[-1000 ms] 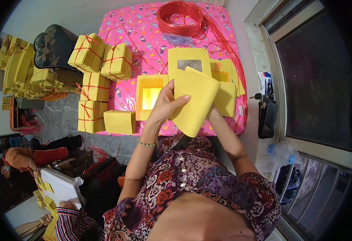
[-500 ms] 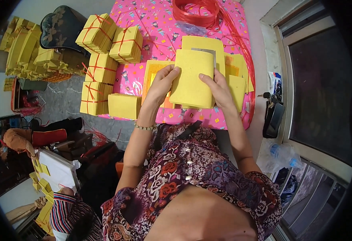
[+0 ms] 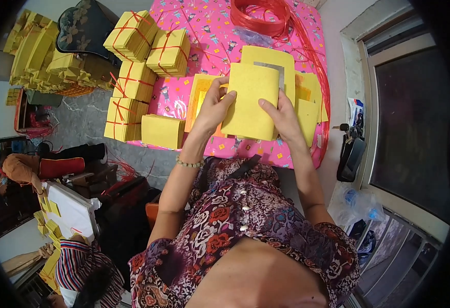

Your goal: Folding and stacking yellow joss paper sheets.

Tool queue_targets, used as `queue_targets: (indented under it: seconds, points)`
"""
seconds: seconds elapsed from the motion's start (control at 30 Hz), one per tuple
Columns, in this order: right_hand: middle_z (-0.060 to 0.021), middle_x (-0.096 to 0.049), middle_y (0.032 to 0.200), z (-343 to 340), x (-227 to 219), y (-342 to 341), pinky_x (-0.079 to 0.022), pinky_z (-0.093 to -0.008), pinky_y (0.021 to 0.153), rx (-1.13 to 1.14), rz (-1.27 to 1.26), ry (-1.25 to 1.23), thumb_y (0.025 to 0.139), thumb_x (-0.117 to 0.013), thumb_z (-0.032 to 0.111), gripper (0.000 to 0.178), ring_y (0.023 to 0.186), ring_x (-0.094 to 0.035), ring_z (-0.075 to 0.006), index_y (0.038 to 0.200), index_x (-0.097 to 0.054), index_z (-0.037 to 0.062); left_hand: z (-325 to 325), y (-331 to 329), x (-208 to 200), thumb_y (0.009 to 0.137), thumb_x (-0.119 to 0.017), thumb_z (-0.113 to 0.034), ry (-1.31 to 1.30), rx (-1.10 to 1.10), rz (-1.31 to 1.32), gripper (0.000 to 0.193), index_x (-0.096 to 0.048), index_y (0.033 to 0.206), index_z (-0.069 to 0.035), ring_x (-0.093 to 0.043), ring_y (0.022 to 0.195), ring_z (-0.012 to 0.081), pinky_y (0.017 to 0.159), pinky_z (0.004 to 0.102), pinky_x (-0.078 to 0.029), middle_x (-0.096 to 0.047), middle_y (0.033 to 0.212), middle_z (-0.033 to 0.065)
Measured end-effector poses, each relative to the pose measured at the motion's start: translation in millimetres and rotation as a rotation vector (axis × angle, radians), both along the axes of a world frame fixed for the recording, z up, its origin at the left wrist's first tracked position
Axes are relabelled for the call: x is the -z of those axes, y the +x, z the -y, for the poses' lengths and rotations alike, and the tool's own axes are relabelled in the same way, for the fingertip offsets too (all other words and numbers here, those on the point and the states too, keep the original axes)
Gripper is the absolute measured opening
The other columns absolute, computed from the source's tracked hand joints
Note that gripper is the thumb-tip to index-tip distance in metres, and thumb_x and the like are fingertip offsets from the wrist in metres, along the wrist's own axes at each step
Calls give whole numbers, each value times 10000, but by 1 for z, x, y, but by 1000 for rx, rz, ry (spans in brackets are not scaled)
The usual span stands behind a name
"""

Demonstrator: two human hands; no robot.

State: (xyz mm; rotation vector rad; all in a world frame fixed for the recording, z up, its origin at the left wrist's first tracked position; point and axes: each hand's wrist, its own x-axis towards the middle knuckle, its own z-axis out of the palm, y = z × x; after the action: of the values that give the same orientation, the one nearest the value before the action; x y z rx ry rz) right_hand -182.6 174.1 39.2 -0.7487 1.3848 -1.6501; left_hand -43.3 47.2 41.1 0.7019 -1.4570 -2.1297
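Observation:
A folded sheaf of yellow paper (image 3: 250, 102) is held upright between my two hands over the pink tablecloth (image 3: 214, 43). My left hand (image 3: 215, 108) is closed on its left edge, the thumb near the edge and the fingers bent behind. On the other side, my right hand (image 3: 285, 117) grips the right edge, thumb flat on the front face. Behind it lies a larger yellow sheet with a silver patch (image 3: 273, 66). Orange-printed paper (image 3: 199, 90) shows to the left, and a smaller yellow sheet (image 3: 305, 115) lies to the right.
Yellow paper bundles (image 3: 127, 38) tied with red string stand along the table's left side, near an untied stack (image 3: 162, 131). A coil of red plastic strip (image 3: 261, 18) lies at the back. Two people sit at lower left, one in a striped top (image 3: 86, 264). A window (image 3: 412, 118) is right.
My left hand's fingers have lifted and bent more at the upper left edge of the paper. The whole view has shifted slightly; the right hand keeps its grip.

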Motion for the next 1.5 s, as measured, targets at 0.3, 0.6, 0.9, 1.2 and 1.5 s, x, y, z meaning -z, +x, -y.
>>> queue_targets:
  seconds: [0.3, 0.6, 0.9, 1.2, 1.5]
  points:
    - [-102, -519, 1204, -9, -16, 12, -444, -289, 918, -83, -189, -103, 888, -582, 40, 543, 1088, -518, -137, 1350, -297, 8, -28, 9, -19, 955, -502, -116, 5, -42, -89, 465, -317, 1351, 44, -504, 1134, 160, 951, 291, -411, -524, 1243, 133]
    - [-90, -499, 1240, -16, -22, 8, -426, -295, 946, -144, -186, -116, 919, -574, 98, 545, 1136, -489, -141, 1375, -291, 4, -31, 15, -20, 950, -515, -94, -177, 3, -182, 506, -291, 1390, 16, -479, 1190, 160, 987, 299, -389, -493, 1304, 120]
    - [-67, -601, 1085, -10, -16, 11, -467, -255, 822, -51, -109, -117, 974, -505, 194, 335, 952, -561, -93, 1222, -484, -30, -39, 12, -21, 954, -500, -85, -159, -33, -194, 441, -341, 1352, 17, -485, 1172, 156, 982, 298, -388, -504, 1282, 117]
    - [-41, -634, 965, -6, -20, 24, -471, -225, 737, 10, -127, -60, 964, -516, 156, 240, 853, -571, -67, 1106, -561, -32, -40, 16, -19, 955, -504, -88, -131, -149, -178, 351, -410, 1276, 18, -530, 1090, 138, 926, 280, -424, -560, 1195, 108]
    - [41, -575, 757, 9, -6, 19, -430, -182, 628, 71, -180, -84, 950, -549, 167, 171, 703, -509, -5, 887, -573, 11, -38, 39, -8, 944, -501, -54, -44, -160, -109, 346, -441, 1279, 8, -552, 1070, 131, 907, 273, -440, -580, 1193, 92]
